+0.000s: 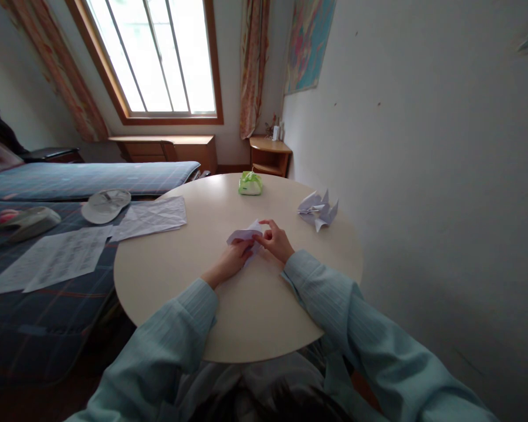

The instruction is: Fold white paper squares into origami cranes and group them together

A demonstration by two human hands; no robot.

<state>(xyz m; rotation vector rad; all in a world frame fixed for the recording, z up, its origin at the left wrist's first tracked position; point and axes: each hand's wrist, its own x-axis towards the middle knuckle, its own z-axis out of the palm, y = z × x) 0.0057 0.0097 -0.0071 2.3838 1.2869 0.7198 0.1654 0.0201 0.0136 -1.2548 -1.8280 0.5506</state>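
A small folded piece of white paper [245,233] is held just above the round beige table [171,269], near its middle. My left hand [233,259] grips the paper from below and the left, fingers curled on it. My right hand [276,239] pinches its right edge with thumb and fingers. Both arms wear light blue sleeves.
A finished folded paper figure [317,210] lies at the table's right. A green tissue pack [250,183] sits at the far edge. Printed sheets [152,217] overlap the table's left edge, more paper [53,258] and a white cap [104,205] lie on the bed. Wall close on the right.
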